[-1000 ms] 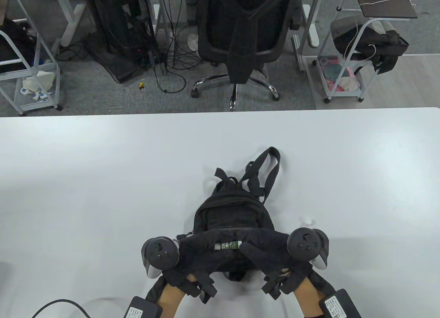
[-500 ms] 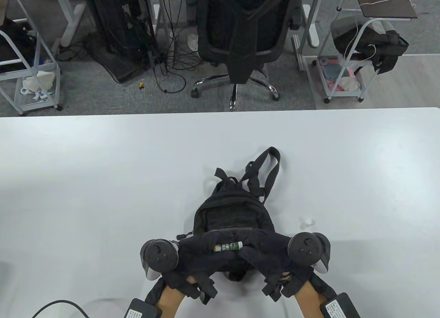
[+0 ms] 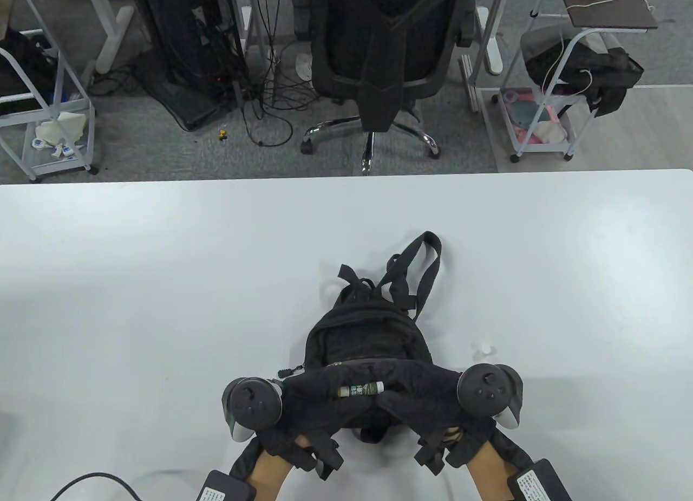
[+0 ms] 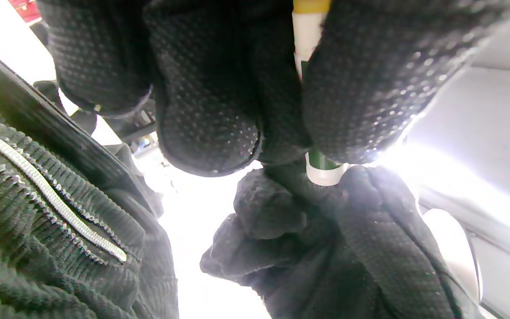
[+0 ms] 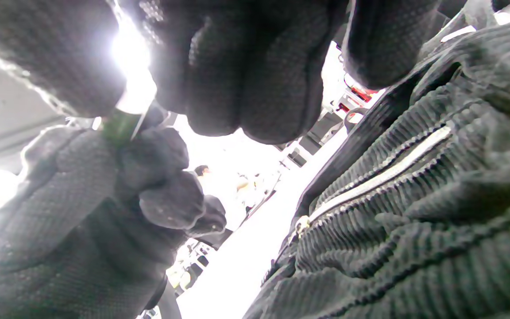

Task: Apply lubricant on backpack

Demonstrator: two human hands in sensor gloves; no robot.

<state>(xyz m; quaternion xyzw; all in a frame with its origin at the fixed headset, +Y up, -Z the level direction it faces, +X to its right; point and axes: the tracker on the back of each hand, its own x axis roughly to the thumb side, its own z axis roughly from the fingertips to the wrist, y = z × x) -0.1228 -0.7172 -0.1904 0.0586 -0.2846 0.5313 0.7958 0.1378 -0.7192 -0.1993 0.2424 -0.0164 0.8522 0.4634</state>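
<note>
A small black backpack [image 3: 368, 327] lies on the white table [image 3: 162, 284], straps toward the far side. Both gloved hands hover over its near end and hold a small green-and-white lubricant tube [image 3: 360, 389] between them. My left hand [image 3: 333, 392] grips the tube's left part; in the left wrist view its fingers [image 4: 210, 110] wrap the tube [image 4: 321, 170]. My right hand [image 3: 391, 395] pinches the tube's white right end; the tube [image 5: 120, 126] shows green in the right wrist view. The backpack's silver zipper [image 4: 51, 195] is close below, and it also shows in the right wrist view [image 5: 383, 173].
A small white cap [image 3: 483, 351] lies on the table just right of the backpack. A black cable [image 3: 92, 482] curls at the table's near left edge. An office chair [image 3: 379, 62] and wire carts stand beyond the far edge.
My right hand has drifted slightly to the right, uncovering more of the white cap. The tube stays held between both hands over the backpack.
</note>
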